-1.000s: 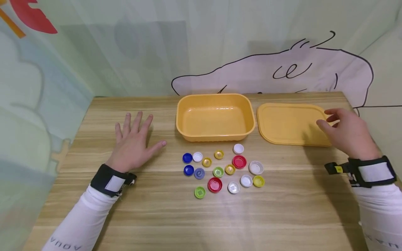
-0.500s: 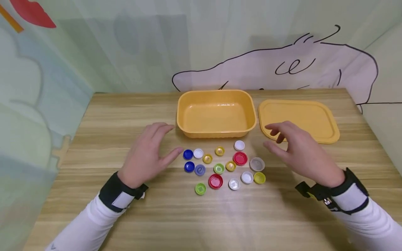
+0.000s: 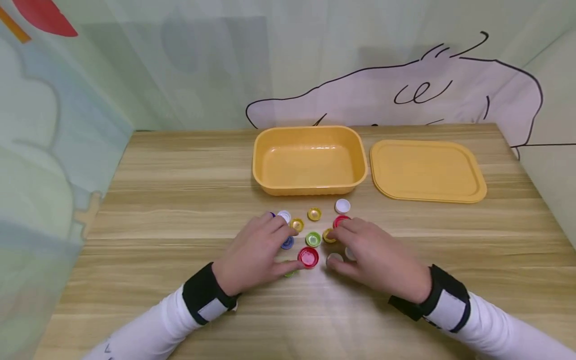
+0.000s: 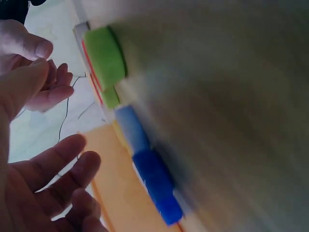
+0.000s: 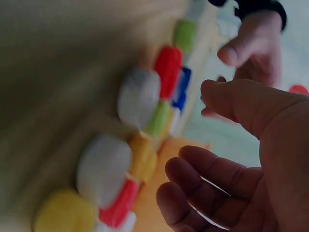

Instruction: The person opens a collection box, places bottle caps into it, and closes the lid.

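Colored bottle caps lie loosely grouped on the wooden table. My left hand [image 3: 253,252] hovers over the group's left side, its fingers loosely bent; blue caps [image 4: 157,186] and a green cap [image 4: 104,58] are close by in the left wrist view. Over the right side is my right hand [image 3: 380,257], thumb and fingers apart, near a white cap [image 5: 104,169] and a yellow cap [image 5: 65,215]. Neither wrist view shows anything held. Between the hands sit a large red cap [image 3: 308,257] and a small green cap [image 3: 313,239]. Several caps are partly hidden beneath the hands.
Behind the caps stands an orange-yellow plastic tub [image 3: 310,191] with nothing in it. Its matching flat lid [image 3: 427,170] lies to the right. A printed curtain [image 3: 180,75] hangs along the table's back edge.
Both hands have moved inward over the caps, the left from the table's left side, the right from beside the lid. The tub and lid have stayed put.
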Tool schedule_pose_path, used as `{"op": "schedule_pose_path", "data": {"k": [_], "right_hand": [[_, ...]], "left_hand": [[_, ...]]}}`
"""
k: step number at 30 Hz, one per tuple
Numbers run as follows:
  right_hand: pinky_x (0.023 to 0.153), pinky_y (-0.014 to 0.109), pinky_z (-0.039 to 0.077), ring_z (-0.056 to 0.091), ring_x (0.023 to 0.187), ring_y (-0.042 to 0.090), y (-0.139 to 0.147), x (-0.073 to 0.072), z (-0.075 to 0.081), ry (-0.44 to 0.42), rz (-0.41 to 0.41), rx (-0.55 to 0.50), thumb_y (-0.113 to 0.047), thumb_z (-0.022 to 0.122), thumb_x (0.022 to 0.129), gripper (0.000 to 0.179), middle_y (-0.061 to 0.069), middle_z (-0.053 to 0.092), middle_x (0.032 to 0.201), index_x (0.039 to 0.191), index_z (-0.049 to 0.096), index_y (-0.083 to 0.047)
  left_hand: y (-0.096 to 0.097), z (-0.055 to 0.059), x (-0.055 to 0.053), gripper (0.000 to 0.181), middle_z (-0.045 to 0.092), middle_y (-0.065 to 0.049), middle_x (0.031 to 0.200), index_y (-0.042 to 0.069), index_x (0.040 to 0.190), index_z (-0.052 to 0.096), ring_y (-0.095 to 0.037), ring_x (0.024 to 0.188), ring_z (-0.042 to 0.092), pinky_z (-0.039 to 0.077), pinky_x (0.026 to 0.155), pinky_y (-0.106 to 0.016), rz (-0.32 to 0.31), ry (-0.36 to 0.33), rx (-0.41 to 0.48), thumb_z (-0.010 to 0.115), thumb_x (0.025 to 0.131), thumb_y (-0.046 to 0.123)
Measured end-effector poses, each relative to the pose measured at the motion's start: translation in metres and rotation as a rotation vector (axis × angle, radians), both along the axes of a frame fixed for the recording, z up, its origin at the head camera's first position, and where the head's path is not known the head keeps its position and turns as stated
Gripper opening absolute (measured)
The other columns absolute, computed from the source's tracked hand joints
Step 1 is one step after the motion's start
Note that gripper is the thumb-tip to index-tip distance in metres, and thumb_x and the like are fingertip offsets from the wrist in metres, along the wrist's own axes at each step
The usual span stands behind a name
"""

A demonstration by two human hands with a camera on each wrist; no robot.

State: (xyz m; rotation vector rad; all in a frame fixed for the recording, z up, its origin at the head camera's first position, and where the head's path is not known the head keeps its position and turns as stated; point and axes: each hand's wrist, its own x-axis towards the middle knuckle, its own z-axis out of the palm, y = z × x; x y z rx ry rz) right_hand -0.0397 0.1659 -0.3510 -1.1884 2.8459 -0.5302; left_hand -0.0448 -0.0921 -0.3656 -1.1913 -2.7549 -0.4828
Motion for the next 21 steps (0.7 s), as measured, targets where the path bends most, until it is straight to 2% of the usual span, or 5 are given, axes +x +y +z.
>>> {"op": "schedule_pose_path", "data": {"k": [4, 8, 15, 21], "right_hand": [[0.070, 0.033, 0.045, 0.046, 0.080, 0.008, -0.009, 0.005, -0.011, 0.008, 0.007, 0.035, -0.045, 0.069, 0.077, 0.034, -0.007, 0.056, 0.088, 0.096, 0.063, -0.018], [0.070, 0.032, 0.044, 0.045, 0.078, 0.008, -0.015, 0.007, -0.018, 0.000, 0.005, 0.055, -0.047, 0.070, 0.077, 0.034, -0.008, 0.054, 0.087, 0.093, 0.062, -0.018], [0.069, 0.032, 0.043, 0.043, 0.075, 0.008, -0.020, 0.006, -0.021, 0.021, 0.009, 0.068, -0.047, 0.070, 0.077, 0.035, -0.008, 0.053, 0.083, 0.094, 0.064, -0.017], [0.067, 0.030, 0.043, 0.042, 0.073, 0.009, -0.024, 0.005, -0.024, 0.026, 0.021, 0.064, -0.046, 0.070, 0.078, 0.033, -0.008, 0.051, 0.080, 0.093, 0.063, -0.017]], "left_hand": [[0.007, -0.005, 0.003, 0.056, 0.051, 0.006, 0.094, 0.015, 0.102, 0.063, -0.014, 0.086, 0.038, 0.040, 0.072, -0.032, -0.001, -0.043, -0.076, 0.057, 0.078, 0.066], [0.012, -0.008, 0.005, 0.053, 0.050, 0.007, 0.094, 0.016, 0.100, 0.064, -0.013, 0.089, 0.038, 0.041, 0.074, -0.033, 0.005, -0.094, -0.115, 0.060, 0.077, 0.064], [0.016, -0.008, 0.005, 0.047, 0.049, 0.007, 0.090, 0.018, 0.094, 0.065, -0.014, 0.084, 0.037, 0.039, 0.070, -0.032, 0.029, -0.113, -0.165, 0.063, 0.076, 0.061], [0.019, -0.009, 0.005, 0.042, 0.047, 0.007, 0.085, 0.019, 0.089, 0.066, -0.013, 0.082, 0.037, 0.039, 0.069, -0.031, 0.026, -0.122, -0.183, 0.065, 0.076, 0.059]]}}
